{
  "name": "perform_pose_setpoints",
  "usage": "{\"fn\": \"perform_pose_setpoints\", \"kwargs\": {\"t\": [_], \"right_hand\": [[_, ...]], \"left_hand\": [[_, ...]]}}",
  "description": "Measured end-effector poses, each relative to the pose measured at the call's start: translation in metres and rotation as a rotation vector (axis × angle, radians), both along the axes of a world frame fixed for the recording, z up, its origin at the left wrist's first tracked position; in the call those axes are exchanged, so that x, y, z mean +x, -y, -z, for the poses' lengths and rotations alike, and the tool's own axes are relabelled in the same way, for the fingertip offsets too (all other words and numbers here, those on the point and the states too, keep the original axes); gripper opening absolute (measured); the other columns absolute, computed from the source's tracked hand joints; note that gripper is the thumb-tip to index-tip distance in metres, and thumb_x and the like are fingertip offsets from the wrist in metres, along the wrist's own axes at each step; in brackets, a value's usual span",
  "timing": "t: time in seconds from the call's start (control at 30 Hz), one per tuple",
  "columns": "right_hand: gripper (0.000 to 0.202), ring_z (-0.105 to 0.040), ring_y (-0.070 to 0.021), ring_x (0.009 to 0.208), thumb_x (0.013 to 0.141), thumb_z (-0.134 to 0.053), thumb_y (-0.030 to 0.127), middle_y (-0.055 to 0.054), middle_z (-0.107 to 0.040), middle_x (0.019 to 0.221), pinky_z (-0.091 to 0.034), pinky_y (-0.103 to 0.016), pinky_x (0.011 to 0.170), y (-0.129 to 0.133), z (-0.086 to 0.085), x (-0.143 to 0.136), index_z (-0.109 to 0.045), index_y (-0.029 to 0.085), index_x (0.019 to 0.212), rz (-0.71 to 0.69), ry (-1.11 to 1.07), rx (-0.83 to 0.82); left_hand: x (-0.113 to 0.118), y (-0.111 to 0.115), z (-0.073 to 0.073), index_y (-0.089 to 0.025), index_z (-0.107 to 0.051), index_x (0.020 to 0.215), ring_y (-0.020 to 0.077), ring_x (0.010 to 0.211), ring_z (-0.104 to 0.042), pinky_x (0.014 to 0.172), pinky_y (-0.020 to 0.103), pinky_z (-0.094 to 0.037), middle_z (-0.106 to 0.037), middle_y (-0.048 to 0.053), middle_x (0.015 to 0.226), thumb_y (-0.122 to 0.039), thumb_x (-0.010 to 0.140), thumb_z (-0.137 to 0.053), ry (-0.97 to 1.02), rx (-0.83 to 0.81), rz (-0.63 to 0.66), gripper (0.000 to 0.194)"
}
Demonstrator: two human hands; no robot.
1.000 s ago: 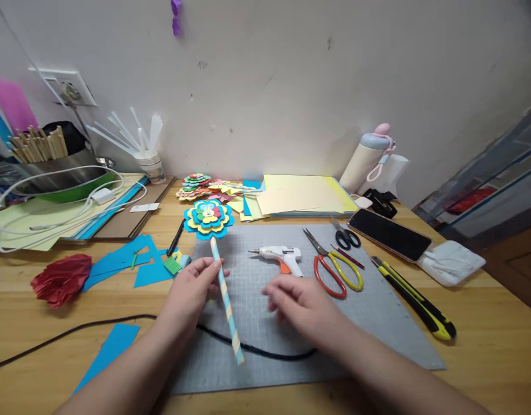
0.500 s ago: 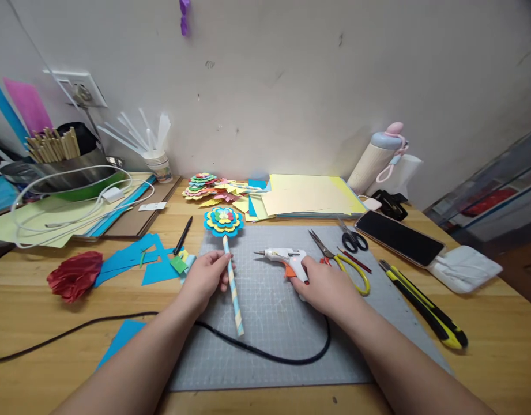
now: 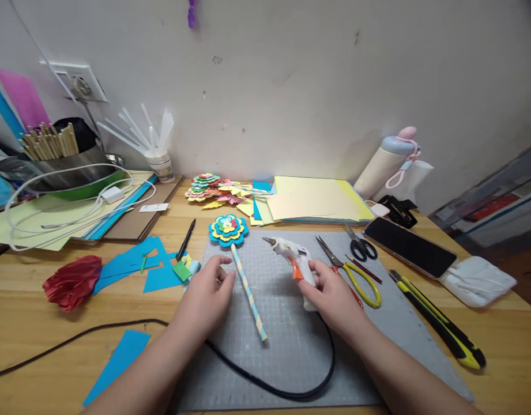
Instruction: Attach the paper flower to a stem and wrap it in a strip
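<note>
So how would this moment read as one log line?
right hand: grips glue gun | left hand: beside striped stick of paper flower | surface: grey cutting mat

We see our right hand gripping a white glue gun on a grey cutting mat. Our left hand rests beside a striped paper stick topped by a layered paper flower. Scissors lie right of the gun.
</note>
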State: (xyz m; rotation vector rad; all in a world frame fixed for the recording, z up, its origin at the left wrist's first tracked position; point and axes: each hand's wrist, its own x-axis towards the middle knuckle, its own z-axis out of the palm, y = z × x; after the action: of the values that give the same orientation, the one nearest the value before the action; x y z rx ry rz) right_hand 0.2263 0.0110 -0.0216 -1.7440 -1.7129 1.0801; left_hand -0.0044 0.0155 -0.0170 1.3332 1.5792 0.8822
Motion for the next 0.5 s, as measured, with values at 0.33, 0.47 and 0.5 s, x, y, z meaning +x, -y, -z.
{"fn": "perform_pose_setpoints", "kwargs": {"t": [0.33, 0.47, 0.5], "right_hand": [[0.054, -0.049, -0.0100, 0.057, 0.068, -0.076, 0.055, 0.002, -0.057, 0.076, -0.038, -0.021, 0.050, 0.031, 0.012, -0.029, -0.055, 0.021, 0.104, 0.013, -1.159, -0.327], [0.051, -0.045, -0.0070, 0.052, 0.067, -0.077, 0.054, 0.005, -0.058, 0.077, -0.037, -0.019, 0.047, 0.028, 0.005, -0.021, -0.056, 0.027, 0.105, 0.127, -1.242, -0.313], [0.049, -0.040, -0.0060, 0.049, 0.068, -0.076, 0.054, 0.005, -0.057, 0.075, -0.033, -0.018, 0.043, 0.025, 0.001, -0.016, -0.056, 0.028, 0.104, 0.161, -1.267, -0.281]], "left_hand": [[0.040, 0.060, 0.002, -0.019, -0.057, 0.102, 0.0093, 0.056, -0.044, 0.049, 0.024, -0.031, -0.065, 0.005, 0.094, -0.037, 0.080, -0.061, 0.358, -0.278, 0.595, 0.029], [0.048, 0.066, -0.003, -0.021, -0.043, 0.110, 0.0048, 0.046, -0.036, 0.042, 0.020, -0.026, -0.063, 0.002, 0.088, -0.037, 0.074, -0.067, 0.597, -0.459, 0.628, 0.046], [0.048, 0.068, -0.010, -0.021, -0.042, 0.111, 0.0048, 0.045, -0.037, 0.042, 0.019, -0.027, -0.062, 0.000, 0.083, -0.037, 0.074, -0.067, 0.601, -0.513, 0.658, 0.047]]}}
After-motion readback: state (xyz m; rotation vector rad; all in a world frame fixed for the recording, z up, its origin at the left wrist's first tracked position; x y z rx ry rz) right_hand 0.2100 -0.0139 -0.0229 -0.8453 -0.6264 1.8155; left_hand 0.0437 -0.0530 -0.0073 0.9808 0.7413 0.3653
